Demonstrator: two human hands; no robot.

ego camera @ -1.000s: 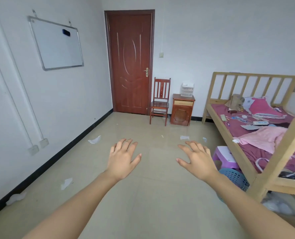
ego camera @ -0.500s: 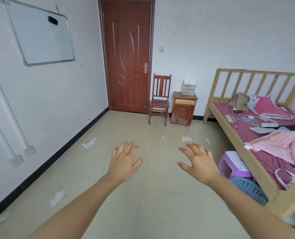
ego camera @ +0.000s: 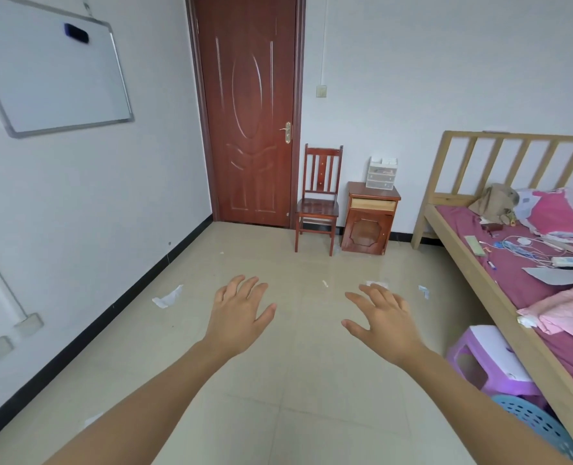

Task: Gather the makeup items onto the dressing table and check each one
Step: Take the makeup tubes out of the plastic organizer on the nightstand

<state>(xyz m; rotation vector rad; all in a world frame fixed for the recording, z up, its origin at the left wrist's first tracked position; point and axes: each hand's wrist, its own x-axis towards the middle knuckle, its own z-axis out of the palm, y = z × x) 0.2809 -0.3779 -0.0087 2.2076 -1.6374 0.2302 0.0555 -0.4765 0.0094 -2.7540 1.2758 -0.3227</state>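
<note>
- Beige tiles cover the floor (ego camera: 311, 380), with scraps of white paper (ego camera: 168, 297) lying on it near the left wall and further out toward the bed.
- Both bare arms reach forward over the floor, palms down; the left hand (ego camera: 236, 317) has its grip spread, fingers fanned and holding nothing.
- The right hand (ego camera: 384, 322) is likewise spread, thumb out to the side, touching nothing.
- A dark red door (ego camera: 249, 112) stands shut in the far wall, with a wooden chair (ego camera: 318, 199) just beside it on the right.
- Next to the chair is a small reddish cabinet (ego camera: 370, 218), and on its top sits a small clear set of drawers (ego camera: 381, 173); what they hold is too small to tell.
- A whiteboard (ego camera: 52, 70) hangs on the left wall with a dark eraser (ego camera: 76, 32) stuck near its top.
- On the right, a pale wooden bed (ego camera: 462, 246) with a purple sheet carries a scatter of small things (ego camera: 519, 250): cables, a power strip, papers, pink cloth and a tan bag. Any makeup among them cannot be picked out.
- A lilac plastic stool (ego camera: 486, 360) stands against the bed's side, and a blue basket (ego camera: 540, 424) sits just nearer the camera.
</note>
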